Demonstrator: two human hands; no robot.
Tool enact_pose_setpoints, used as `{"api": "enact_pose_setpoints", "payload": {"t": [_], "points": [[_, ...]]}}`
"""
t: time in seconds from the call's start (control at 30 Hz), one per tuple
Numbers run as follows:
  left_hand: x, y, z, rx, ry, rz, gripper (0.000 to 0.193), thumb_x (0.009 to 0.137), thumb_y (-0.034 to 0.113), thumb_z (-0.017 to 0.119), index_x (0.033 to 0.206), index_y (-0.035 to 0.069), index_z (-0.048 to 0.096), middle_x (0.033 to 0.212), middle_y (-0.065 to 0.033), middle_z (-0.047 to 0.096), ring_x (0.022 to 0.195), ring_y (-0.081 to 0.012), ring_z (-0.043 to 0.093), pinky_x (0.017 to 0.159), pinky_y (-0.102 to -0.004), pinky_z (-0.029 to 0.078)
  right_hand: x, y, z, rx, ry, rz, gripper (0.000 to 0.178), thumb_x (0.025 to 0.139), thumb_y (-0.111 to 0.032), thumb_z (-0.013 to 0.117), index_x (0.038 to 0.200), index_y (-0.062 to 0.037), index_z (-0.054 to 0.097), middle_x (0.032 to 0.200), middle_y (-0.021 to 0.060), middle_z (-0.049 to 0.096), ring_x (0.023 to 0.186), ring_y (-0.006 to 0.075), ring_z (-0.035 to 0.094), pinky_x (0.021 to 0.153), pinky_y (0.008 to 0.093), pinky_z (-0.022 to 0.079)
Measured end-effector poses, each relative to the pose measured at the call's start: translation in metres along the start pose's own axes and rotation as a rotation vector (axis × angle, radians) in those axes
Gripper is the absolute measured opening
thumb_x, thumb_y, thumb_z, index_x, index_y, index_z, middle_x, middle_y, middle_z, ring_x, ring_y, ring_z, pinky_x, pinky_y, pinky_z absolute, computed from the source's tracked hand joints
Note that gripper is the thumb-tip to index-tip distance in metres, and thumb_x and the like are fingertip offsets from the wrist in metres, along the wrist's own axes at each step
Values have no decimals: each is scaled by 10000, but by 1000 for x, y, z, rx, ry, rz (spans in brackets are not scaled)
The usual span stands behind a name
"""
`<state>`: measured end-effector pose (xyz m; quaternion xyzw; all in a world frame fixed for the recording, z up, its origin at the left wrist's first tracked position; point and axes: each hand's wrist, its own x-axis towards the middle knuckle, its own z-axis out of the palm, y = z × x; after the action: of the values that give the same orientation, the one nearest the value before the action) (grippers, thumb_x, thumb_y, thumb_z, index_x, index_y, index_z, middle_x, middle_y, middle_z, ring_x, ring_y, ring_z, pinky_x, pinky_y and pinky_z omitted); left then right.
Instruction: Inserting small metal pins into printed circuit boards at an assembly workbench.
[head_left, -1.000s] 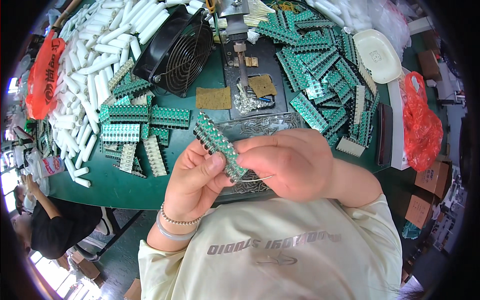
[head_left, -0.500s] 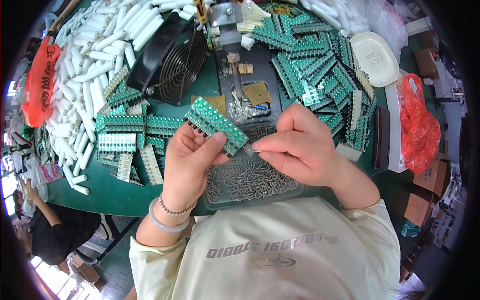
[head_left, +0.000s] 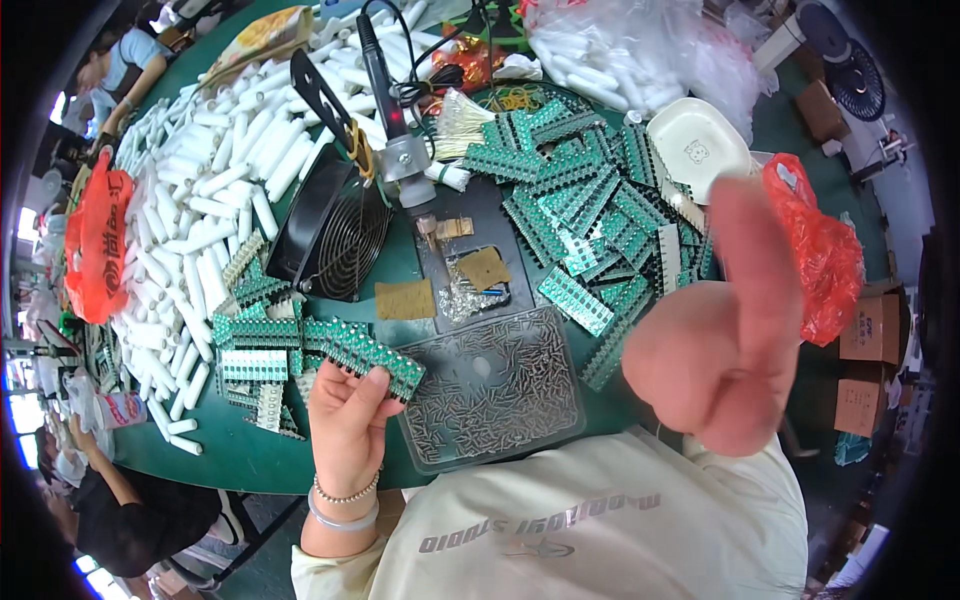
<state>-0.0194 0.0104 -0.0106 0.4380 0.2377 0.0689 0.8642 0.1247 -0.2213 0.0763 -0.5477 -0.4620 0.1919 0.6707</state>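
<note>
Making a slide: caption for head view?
Left hand holds a green circuit board near a tray of metal parts; right hand near camera.

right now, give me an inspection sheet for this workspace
surface: green curved-edged tabletop, mostly covered
work items: long green circuit-board strip, held; clear rectangular plastic tray holding small grey metal pieces
clutter: heaped white cylinders; black fan with round wire grille; red plastic bag on the right
grip: left hand pinches strip's edge; right hand blurred, hold unclear
cables: thin black cable looped beside black-handled tool
surroundings: person in dark clothes, left; brown cardboard boxes, right
</note>
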Motion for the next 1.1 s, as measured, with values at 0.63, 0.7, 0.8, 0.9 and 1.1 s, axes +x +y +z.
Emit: {"api": "enact_pose_setpoints", "payload": {"t": [0.63,0.7,0.8,0.9,1.1], "points": [[-4,-2,4,-49,62,-37,127,827,-30,527,947,7,510,827,-58,601,660,-112,608,576,-224,556,32,-57,-33,41,-594,-11,472,834,-445,507,629,-23,457,584,90,466,438,215,392,392,334,290],[-2,-6,1,-74,59,-43,107,827,-28,527,922,13,502,815,-57,595,643,-108,604,572,-223,556,34,-63,-35,-11,-599,-99,462,845,-421,505,626,-19,447,590,91,463,444,214,395,396,330,294],[-6,-5,8,-83,111,36,92,827,-28,526,902,17,500,803,-55,591,637,-106,601,568,-222,557,23,-72,-23,27,-430,-115,441,854,-405,500,646,-20,442,602,91,468,454,212,403,403,330,305],[-6,-2,11,-117,99,35,98,823,-31,529,906,16,509,801,-54,593,643,-105,600,570,-220,558,25,-78,-14,65,-242,-111,415,857,-393,499,683,-20,443,618,88,477,464,207,408,412,328,314],[-12,0,20,-115,46,60,117,829,-22,520,938,21,527,822,-55,603,673,-111,604,567,-214,557,22,-81,-3,4,-149,-171,360,852,-346,508,772,-3,437,659,81,486,486,179,404,435,305,315]]}}
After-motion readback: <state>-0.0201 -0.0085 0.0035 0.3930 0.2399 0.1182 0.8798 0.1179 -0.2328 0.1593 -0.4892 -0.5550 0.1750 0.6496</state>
